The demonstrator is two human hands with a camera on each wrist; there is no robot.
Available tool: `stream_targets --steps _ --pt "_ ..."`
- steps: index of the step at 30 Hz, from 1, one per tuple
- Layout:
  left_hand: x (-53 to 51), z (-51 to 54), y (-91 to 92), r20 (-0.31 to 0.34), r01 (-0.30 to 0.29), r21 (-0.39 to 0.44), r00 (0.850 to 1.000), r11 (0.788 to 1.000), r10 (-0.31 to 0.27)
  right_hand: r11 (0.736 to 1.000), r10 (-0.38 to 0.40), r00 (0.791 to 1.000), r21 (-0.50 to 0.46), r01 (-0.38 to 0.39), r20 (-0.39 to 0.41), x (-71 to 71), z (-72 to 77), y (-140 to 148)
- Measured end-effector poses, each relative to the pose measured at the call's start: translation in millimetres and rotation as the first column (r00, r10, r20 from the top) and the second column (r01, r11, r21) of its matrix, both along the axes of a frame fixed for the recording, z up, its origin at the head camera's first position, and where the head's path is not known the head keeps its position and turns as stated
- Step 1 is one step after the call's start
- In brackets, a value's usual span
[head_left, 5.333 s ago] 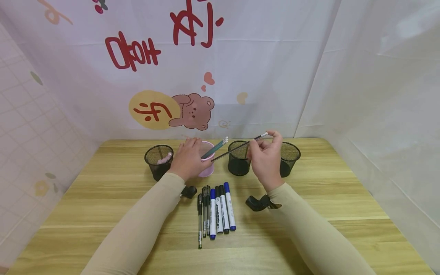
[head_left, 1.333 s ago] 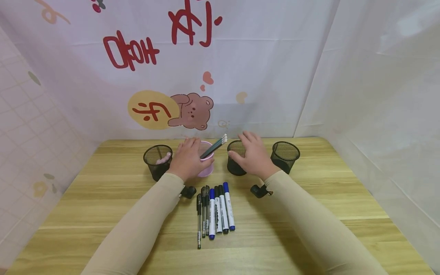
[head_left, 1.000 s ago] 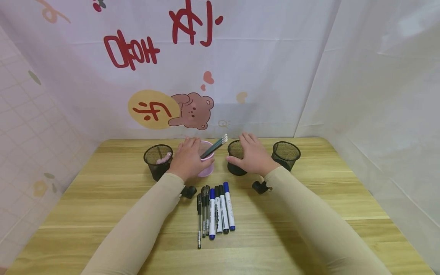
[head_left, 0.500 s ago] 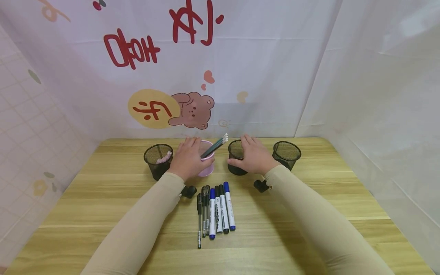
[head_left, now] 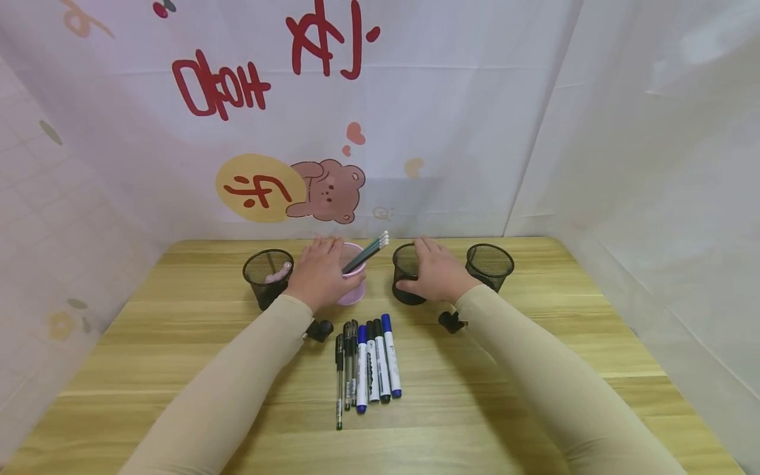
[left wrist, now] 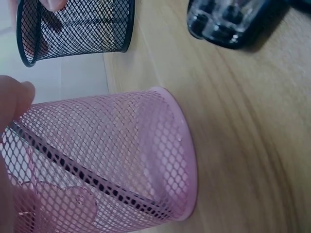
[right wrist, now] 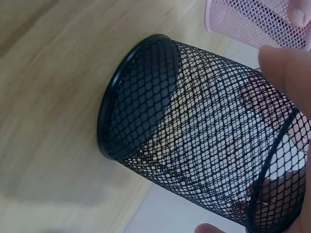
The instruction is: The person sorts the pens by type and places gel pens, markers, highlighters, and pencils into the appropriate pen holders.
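My left hand (head_left: 320, 274) holds a pink mesh pen cup (head_left: 354, 291), its thumb along the near side. Several dark green pencils (head_left: 367, 253) lean to the right out of that cup, white ends up. In the left wrist view the pink cup (left wrist: 107, 150) stands on its base, with the thumb near its rim. To the right, my right hand (head_left: 442, 272) grips a black mesh pen cup (head_left: 405, 267). The right wrist view shows fingers around the upper part of this black cup (right wrist: 209, 131); no pens are visible through its mesh.
Several capped gel pens (head_left: 340, 382) and markers (head_left: 380, 369) lie side by side on the wooden table (head_left: 463, 422). Another black mesh cup (head_left: 261, 277), with something pink inside, stands at left. One more black cup (head_left: 490, 264) stands at right, partly behind the right wrist.
Earlier the right hand held a pencil above the cups; now it is around the black cup, its fingers lowered and closer in. The left hand has stayed on the pink cup.
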State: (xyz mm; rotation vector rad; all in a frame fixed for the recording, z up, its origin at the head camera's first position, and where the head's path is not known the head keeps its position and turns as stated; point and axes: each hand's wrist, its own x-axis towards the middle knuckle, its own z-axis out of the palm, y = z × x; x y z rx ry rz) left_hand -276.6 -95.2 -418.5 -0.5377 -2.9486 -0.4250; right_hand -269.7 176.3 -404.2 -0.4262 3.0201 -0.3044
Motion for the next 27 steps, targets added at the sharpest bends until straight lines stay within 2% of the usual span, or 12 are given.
stream_targets --steps 10,14,17,19,20,22,23,24,25,27 --pt "4.2 11.7 1.1 -0.069 0.054 -0.141 0.996 0.989 -0.064 0.997 0.03 0.999 0.067 -0.032 0.024 -1.2 0.5 -1" --pt "10.9 15.2 3.9 -0.058 0.072 -0.139 0.995 0.988 -0.081 0.997 0.026 0.999 0.065 -0.028 0.037 -0.3 2.0 -2" --pt "21.4 21.8 6.3 -0.098 0.082 -0.086 0.991 0.993 -0.09 0.998 0.025 0.999 0.065 -0.027 0.032 0.4 2.8 -2" --pt "31.3 28.4 7.5 -0.164 0.101 -0.033 0.981 0.994 -0.105 0.998 0.022 0.999 0.063 -0.024 0.032 0.6 2.5 -2" --pt "36.8 31.9 7.9 -0.209 0.118 -0.011 0.971 0.993 -0.118 0.998 0.019 0.999 0.061 -0.021 0.031 0.5 2.2 -2" --pt "48.0 38.9 7.9 -0.304 0.166 0.023 0.94 0.986 -0.151 0.998 0.013 1.0 0.055 -0.015 0.028 0.2 1.5 -2" --pt "53.2 41.3 7.5 -0.351 0.192 0.028 0.921 0.981 -0.171 0.999 0.008 1.0 0.053 -0.01 0.028 0.1 1.1 -3" --pt "58.5 43.1 6.9 -0.378 0.211 0.026 0.907 0.977 -0.186 0.999 0.004 1.0 0.052 -0.005 0.026 -0.2 0.7 -3" --pt "64.2 44.4 5.8 -0.382 0.221 0.018 0.903 0.975 -0.198 0.999 0.0 1.0 0.052 -0.001 0.025 -0.1 0.9 -3" --pt "74.3 44.7 3.3 -0.353 0.229 -0.019 0.909 0.973 -0.221 0.999 -0.005 1.0 0.053 0.004 0.025 -0.1 0.9 -3"
